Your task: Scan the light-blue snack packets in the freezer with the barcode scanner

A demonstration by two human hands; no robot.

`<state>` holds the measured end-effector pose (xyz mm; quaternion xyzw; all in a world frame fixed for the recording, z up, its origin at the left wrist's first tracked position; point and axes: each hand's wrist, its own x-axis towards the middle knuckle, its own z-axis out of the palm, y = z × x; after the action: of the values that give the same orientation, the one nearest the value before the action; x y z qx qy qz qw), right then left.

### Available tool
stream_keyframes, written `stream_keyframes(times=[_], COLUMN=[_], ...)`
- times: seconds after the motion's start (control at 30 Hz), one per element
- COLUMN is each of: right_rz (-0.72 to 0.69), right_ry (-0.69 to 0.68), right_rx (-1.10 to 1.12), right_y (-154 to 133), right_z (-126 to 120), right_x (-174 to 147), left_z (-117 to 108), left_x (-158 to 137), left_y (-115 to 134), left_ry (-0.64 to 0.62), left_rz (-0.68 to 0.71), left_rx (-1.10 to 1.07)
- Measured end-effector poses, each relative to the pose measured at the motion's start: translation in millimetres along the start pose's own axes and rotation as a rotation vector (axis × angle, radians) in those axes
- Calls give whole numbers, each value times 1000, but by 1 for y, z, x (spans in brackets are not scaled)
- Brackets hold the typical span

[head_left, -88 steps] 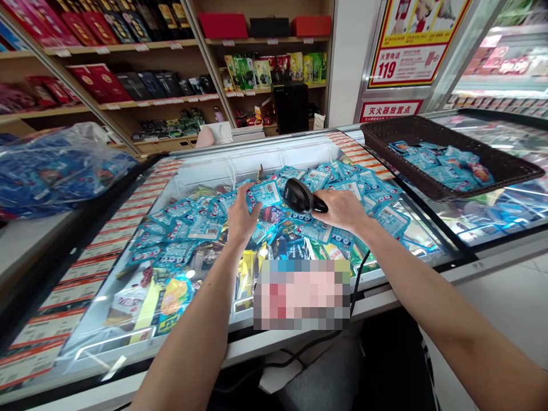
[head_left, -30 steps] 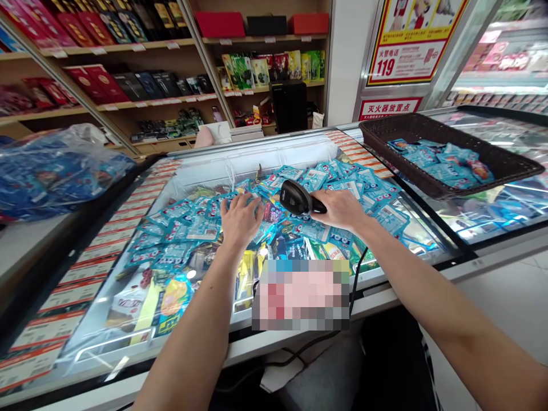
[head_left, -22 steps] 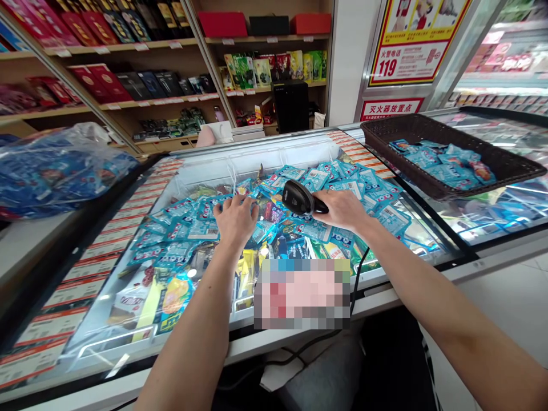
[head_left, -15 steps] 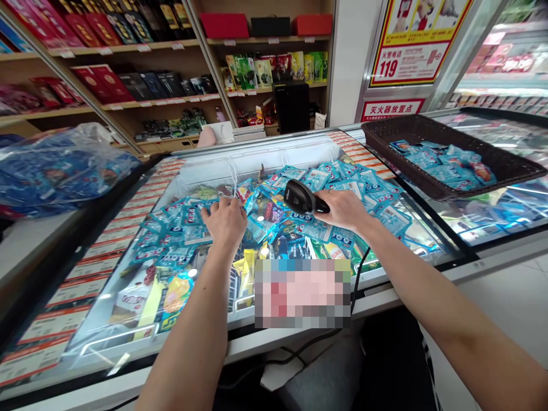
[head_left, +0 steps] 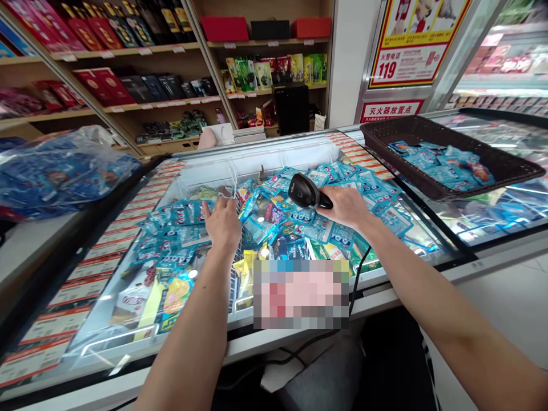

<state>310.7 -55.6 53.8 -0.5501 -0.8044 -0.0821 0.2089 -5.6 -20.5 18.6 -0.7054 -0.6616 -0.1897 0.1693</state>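
My right hand (head_left: 347,208) is wrapped round the handle of a black barcode scanner (head_left: 303,191), its head pointing left above the blue packets. A black cable (head_left: 359,273) hangs below that hand. My left hand (head_left: 223,225) lies palm down at the right edge of a group of blue packets (head_left: 188,214), fingers stretched forward and apart, fingertips partly hidden. Another pile of blue packets (head_left: 374,188) spreads under and beyond my right hand. Both piles lie over the glass top of a chest freezer, with other coloured packs (head_left: 177,297) showing beneath.
A dark woven basket (head_left: 432,181) with several blue packets stands at the right. A clear plastic bag of blue packs (head_left: 64,171) sits at the left. Price labels (head_left: 92,268) line the freezer's side. A blurred pink patch (head_left: 303,294) covers the front edge. Stocked shelves (head_left: 166,100) stand behind.
My left hand has shifted slightly left, and its fingers sit differently by the packets. The scanner in my right hand has moved a little up and to the right.
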Motion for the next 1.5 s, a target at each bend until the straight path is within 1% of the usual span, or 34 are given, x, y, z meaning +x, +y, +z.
stream_keyframes(times=[0.13,0.23,0.43,0.53,0.63,0.73,0.97,1.1,1.17,1.2,1.3,1.37,1.43,1.5], right_rz=[24,25,88,149,207,229,240,253,252,249,253,261,265,264], right_ry=[3,19,52,69,103,134,130,157,163,163,153,142,131,122], right_rx=[10,5,-20,-24,-31,-31,-12,1,9,15,27,24,20,19], right_y=[0,1,3,5,7,8,7,9,11,11,12,11,10,9], right_z=[0,1,2,2,2,2,0,-1,-1,-1,-2,-2,-3,-3], right_x=[1,1,2,3,3,4,5,5,5,5,5,6,6,7], left_z=[-2,-2,1,2,1,-1,-3,-2,-1,-1,2,5,9,12], left_x=[1,0,-3,-3,-3,-2,6,15,21,24,31,33,35,36], left_y=[11,23,43,46,46,46,46,59,71,78,100,110,116,114], left_ry=[24,28,-44,-73,-86,-114,-193,-279,-325,-336,-327,-301,-276,-280], left_rz=[37,121,245,293,299,263,87,64,28,-14,-126,-173,-187,-181], left_rx=[-60,-140,-309,-376,-439,-499,-688,-789,-761,-714,-509,-425,-399,-408])
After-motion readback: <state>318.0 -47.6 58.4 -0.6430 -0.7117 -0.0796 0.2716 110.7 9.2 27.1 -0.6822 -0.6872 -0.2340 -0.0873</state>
